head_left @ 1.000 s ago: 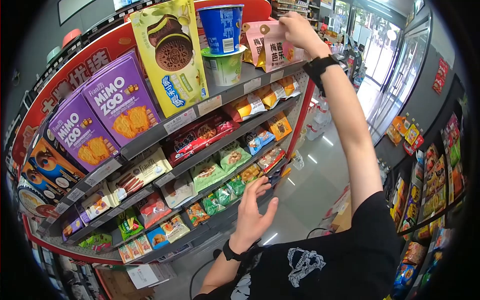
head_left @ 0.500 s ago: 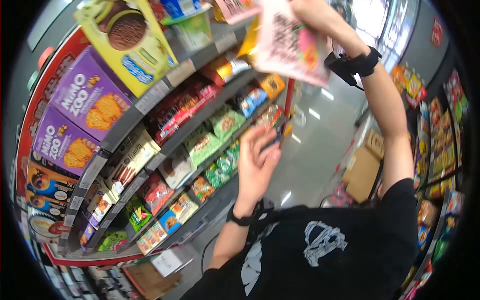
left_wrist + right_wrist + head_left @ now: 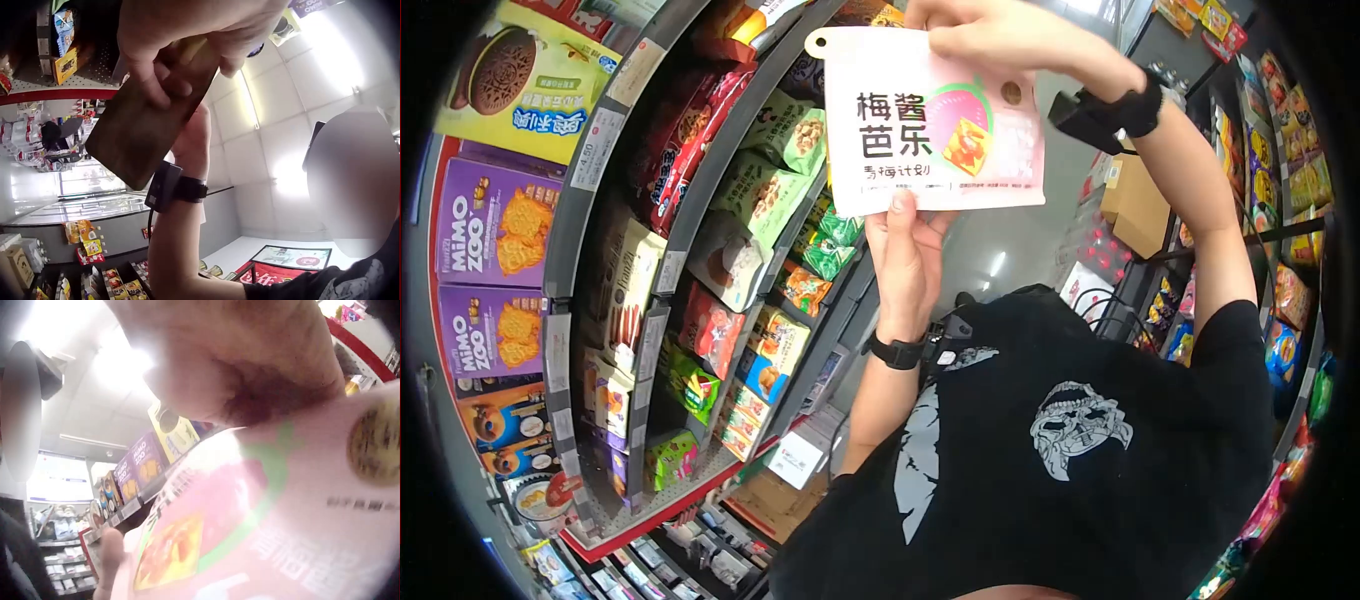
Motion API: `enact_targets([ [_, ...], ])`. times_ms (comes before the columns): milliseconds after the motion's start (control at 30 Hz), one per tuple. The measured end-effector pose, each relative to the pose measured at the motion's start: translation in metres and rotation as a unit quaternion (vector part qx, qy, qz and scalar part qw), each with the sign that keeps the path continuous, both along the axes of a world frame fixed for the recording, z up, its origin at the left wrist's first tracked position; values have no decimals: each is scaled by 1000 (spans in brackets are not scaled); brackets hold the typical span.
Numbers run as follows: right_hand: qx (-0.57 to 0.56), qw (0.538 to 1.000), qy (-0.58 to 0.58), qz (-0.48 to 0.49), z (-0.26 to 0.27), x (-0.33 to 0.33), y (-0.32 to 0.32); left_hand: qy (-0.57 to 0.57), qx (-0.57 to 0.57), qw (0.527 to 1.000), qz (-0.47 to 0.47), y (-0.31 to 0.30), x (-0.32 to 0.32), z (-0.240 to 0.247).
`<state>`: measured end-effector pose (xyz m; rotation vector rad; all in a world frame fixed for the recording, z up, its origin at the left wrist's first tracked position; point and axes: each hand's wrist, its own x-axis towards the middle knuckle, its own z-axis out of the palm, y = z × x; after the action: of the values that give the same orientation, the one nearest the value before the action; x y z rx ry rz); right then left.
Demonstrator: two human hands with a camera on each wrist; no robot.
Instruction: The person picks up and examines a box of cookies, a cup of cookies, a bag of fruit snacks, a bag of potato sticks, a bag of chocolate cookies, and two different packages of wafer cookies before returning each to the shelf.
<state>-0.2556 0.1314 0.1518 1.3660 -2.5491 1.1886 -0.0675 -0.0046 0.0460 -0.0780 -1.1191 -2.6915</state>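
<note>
A pale pink snack pouch (image 3: 935, 120) with dark lettering and a fruit picture is held up in front of the chest, its printed face toward the head camera. My right hand (image 3: 1000, 38) grips its top edge. At the bottom edge my left hand (image 3: 905, 250) pinches it, thumb on the front and fingers behind. In the left wrist view the pouch (image 3: 134, 134) shows a dark brownish side under the left hand (image 3: 200, 28). The right wrist view has the right hand (image 3: 244, 356) over the pouch's front, with the left thumb (image 3: 111, 553) near its lower edge.
To the left stands a snack shelf (image 3: 605, 160) with purple biscuit boxes (image 3: 498, 225), a yellow-green cookie box (image 3: 525, 85) and green bags (image 3: 765, 185). Another snack rack (image 3: 1285, 180) lines the right side. Between them are a cardboard box (image 3: 1135, 205) and grey floor (image 3: 990, 265).
My right hand has taken the pink pouch off the top shelf and brought it down before the chest. The left hand, previously holding nothing, now pinches its bottom edge. The head view has turned.
</note>
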Motion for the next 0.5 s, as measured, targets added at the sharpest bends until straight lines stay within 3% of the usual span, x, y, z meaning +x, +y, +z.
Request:
enact_targets([
  [67,-53,997,-35,-54,30,24,24,0,-21,1000,6,-3,5,-2],
  [133,-228,963,-127,-69,27,33,38,9,-10,999,36,-5,9,-1],
  [167,-334,924,-148,-110,12,31,38,1,0,999,39,-8,10,-4],
  [233,-315,927,-68,-191,-16,34,57,12,10,999,41,-13,12,-1],
  [267,-314,929,-68,-185,-29,39,64,19,21,999,34,-13,14,0],
  [333,-308,913,-187,-191,-54,56,68,11,19,999,37,-18,18,-1],
  [500,-327,902,-226,-171,-67,103,43,14,62,998,-5,-20,22,8],
])
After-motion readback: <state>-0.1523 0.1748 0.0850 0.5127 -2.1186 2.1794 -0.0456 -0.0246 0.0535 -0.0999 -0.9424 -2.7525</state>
